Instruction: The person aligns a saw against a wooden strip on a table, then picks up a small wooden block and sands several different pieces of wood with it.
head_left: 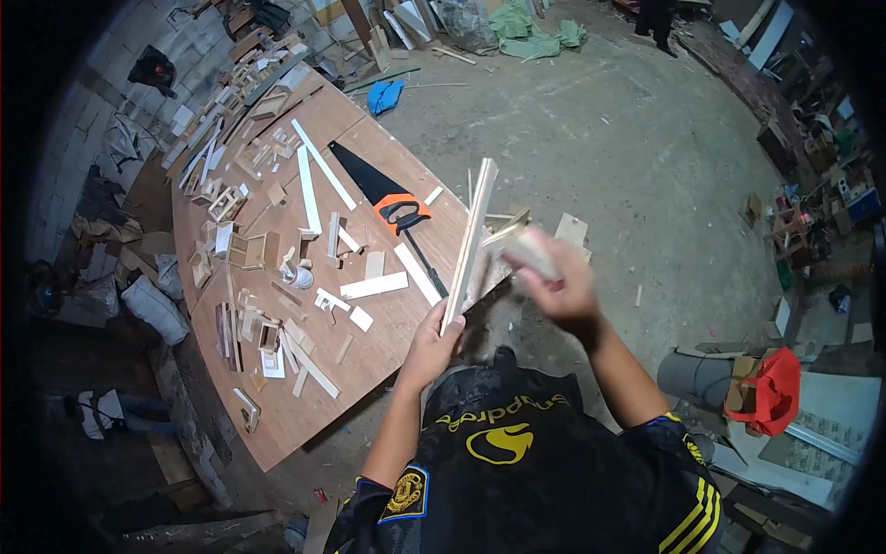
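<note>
My left hand (432,348) is closed around the lower end of a long, narrow wooden strip (472,242), which stands tilted upward in front of me. To the right of the strip my right hand (570,288) is smeared by motion, its fingers wrapped round a pale block-like piece (535,253) whose kind I cannot tell. A handsaw (362,178) with an orange and black handle lies on the wooden table (295,432) to the left. White strips (374,285) and small offcuts lie near my left hand.
Small wooden box frames (254,250) and several loose pieces cover the table's left part. A blue cloth-like item (385,96) is on the concrete floor beyond the table edge. At right, a red bag (773,392) sits by boxes and panels. Green sheeting (531,32) lies at the back.
</note>
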Available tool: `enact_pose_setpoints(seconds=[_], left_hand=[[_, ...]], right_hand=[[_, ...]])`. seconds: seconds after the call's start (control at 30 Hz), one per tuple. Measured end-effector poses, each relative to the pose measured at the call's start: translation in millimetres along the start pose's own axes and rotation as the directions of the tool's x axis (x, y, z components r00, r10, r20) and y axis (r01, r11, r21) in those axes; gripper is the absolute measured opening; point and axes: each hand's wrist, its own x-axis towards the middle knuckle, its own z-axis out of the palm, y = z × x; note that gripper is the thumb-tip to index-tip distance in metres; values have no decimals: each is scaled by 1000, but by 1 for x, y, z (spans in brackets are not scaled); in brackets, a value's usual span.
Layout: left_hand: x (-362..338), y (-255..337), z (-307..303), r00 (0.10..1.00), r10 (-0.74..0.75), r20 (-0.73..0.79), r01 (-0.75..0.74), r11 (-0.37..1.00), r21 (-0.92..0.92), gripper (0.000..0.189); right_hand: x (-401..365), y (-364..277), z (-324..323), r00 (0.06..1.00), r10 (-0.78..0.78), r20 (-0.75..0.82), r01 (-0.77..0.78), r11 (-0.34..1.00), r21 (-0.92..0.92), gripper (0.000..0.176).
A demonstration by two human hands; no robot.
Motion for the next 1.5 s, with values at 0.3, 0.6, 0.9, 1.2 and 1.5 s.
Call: enact_pose_setpoints(seconds=[0.3,0.6,0.9,1.2,1.5], left_hand=[[-10,27,-7,931,312,-191,-88,698,710,29],[-13,-18,-75,928,334,-165,-161,760,630,28],[10,-75,-126,987,152,-58,-79,758,648,31],[-66,-150,-222,860,-20,-509,255,882,396,36],[-109,-232,-278,558,-19,-830,374,899,230,50]], right_hand=[[30,22,57,904,-316,287,422,759,-495,42],[82,8,65,979,-103,-177,57,967,-249,43],[39,127,139,969,238,67,-151,787,-598,31],[-106,157,145,640,763,84,-767,642,12,45],[-108,134,232,631,711,311,-729,680,-74,52]])
